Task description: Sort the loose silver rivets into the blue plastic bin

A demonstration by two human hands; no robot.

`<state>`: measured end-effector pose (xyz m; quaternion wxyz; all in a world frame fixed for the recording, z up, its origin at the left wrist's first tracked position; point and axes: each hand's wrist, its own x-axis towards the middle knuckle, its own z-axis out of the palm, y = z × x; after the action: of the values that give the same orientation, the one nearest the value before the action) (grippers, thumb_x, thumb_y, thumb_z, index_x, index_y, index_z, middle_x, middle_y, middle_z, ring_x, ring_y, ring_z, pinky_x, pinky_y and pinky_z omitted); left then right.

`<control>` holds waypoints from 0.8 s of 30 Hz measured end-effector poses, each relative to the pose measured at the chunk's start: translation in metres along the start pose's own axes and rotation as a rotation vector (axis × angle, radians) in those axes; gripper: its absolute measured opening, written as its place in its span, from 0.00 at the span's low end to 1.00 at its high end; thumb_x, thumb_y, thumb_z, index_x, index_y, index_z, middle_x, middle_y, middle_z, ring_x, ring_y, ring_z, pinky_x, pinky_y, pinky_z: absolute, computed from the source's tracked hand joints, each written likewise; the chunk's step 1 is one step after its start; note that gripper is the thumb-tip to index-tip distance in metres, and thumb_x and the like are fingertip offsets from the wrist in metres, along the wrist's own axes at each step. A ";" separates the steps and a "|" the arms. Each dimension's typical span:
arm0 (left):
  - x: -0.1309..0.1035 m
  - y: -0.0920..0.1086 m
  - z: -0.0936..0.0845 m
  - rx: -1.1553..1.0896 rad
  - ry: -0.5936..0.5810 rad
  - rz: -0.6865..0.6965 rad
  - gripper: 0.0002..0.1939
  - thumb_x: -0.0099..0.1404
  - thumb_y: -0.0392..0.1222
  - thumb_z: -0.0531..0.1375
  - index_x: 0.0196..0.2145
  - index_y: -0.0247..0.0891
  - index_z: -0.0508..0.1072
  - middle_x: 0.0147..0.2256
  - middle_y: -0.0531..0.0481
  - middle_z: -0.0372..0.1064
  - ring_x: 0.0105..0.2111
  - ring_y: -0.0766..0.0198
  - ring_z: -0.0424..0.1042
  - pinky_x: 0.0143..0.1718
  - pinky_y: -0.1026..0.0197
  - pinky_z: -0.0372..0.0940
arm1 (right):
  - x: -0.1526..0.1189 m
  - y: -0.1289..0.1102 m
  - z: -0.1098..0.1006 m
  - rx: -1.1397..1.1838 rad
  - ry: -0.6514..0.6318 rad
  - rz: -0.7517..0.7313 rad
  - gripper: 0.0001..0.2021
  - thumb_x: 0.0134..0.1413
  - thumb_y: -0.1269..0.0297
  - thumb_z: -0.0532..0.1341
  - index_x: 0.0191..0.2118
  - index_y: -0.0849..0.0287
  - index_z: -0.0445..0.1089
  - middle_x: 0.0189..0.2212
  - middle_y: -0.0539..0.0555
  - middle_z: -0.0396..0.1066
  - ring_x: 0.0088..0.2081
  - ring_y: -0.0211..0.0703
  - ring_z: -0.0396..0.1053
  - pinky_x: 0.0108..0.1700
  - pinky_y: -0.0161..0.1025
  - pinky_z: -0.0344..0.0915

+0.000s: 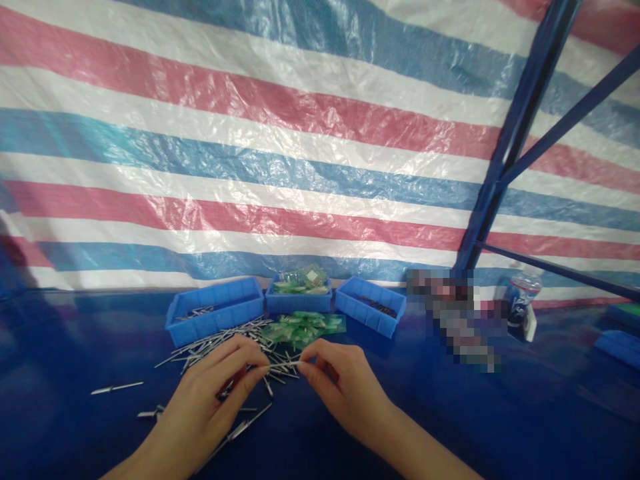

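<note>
Between my two hands a thin silver metal rod (284, 365) is held nearly level. My left hand (215, 383) pinches its left end between thumb and fingers, and my right hand (347, 383) pinches the right end the same way. Behind and beneath the left hand spreads a loose pile of similar slender metal rods (215, 343), some with a thicker section. Part of that pile is hidden by the hand. Small green plastic packets (303, 328) lie heaped just beyond my fingertips. One separate rod (117, 388) rests on the table to the left.
Three blue bins stand at the back: a left one (215, 327) with some rods, a middle one (299, 304) with green packets, a right one (367, 321) with small dark pieces. A plastic bottle (520, 300) stands right, near a blue metal frame (493, 180) and striped sheeting (280, 147).
</note>
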<state>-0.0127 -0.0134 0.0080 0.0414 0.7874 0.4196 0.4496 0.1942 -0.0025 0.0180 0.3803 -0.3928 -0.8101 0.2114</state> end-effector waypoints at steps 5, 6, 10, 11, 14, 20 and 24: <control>-0.001 0.002 0.001 -0.020 -0.005 -0.032 0.12 0.68 0.47 0.54 0.30 0.43 0.72 0.30 0.53 0.69 0.28 0.65 0.68 0.27 0.68 0.61 | 0.000 0.000 0.000 -0.004 -0.007 0.001 0.07 0.59 0.65 0.58 0.34 0.60 0.72 0.18 0.46 0.60 0.21 0.32 0.57 0.27 0.30 0.50; -0.001 0.001 0.001 -0.021 -0.006 -0.013 0.11 0.68 0.47 0.54 0.30 0.43 0.72 0.30 0.53 0.69 0.28 0.65 0.68 0.28 0.68 0.62 | 0.000 0.000 0.000 -0.004 -0.006 0.002 0.07 0.60 0.65 0.58 0.34 0.60 0.72 0.18 0.46 0.60 0.21 0.32 0.57 0.27 0.30 0.50; -0.001 -0.001 0.002 -0.026 -0.009 0.010 0.12 0.69 0.47 0.54 0.30 0.43 0.72 0.30 0.54 0.70 0.29 0.65 0.69 0.28 0.69 0.63 | 0.000 0.000 0.000 -0.004 -0.006 0.002 0.07 0.59 0.65 0.58 0.34 0.60 0.72 0.18 0.46 0.60 0.21 0.32 0.56 0.27 0.30 0.50; -0.001 0.000 0.002 -0.028 -0.011 -0.007 0.13 0.69 0.48 0.54 0.30 0.43 0.72 0.30 0.53 0.70 0.29 0.65 0.69 0.27 0.68 0.62 | 0.000 0.000 0.000 -0.004 -0.005 0.001 0.07 0.59 0.65 0.58 0.34 0.60 0.72 0.18 0.46 0.60 0.21 0.32 0.56 0.27 0.30 0.50; -0.001 0.002 0.002 -0.032 -0.021 -0.040 0.14 0.69 0.49 0.53 0.29 0.43 0.72 0.29 0.52 0.70 0.29 0.64 0.68 0.27 0.67 0.62 | 0.001 0.000 0.000 -0.007 -0.007 -0.002 0.07 0.60 0.66 0.58 0.34 0.60 0.72 0.19 0.46 0.61 0.21 0.32 0.57 0.27 0.30 0.50; -0.001 0.003 0.002 -0.035 -0.020 -0.050 0.14 0.68 0.49 0.54 0.29 0.43 0.72 0.29 0.52 0.70 0.27 0.65 0.68 0.26 0.67 0.62 | 0.000 -0.002 -0.001 -0.029 -0.023 0.007 0.07 0.60 0.65 0.58 0.34 0.59 0.72 0.17 0.46 0.60 0.20 0.33 0.57 0.27 0.30 0.50; -0.001 0.003 0.003 -0.041 -0.014 -0.053 0.14 0.68 0.49 0.54 0.29 0.43 0.72 0.29 0.53 0.70 0.27 0.65 0.68 0.25 0.68 0.62 | 0.000 -0.001 -0.001 -0.042 -0.024 0.007 0.07 0.60 0.65 0.58 0.34 0.59 0.72 0.18 0.46 0.61 0.21 0.33 0.58 0.27 0.30 0.51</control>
<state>-0.0093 -0.0149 0.0067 0.0724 0.7782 0.4305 0.4516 0.1941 -0.0033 0.0194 0.3617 -0.4009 -0.8174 0.2005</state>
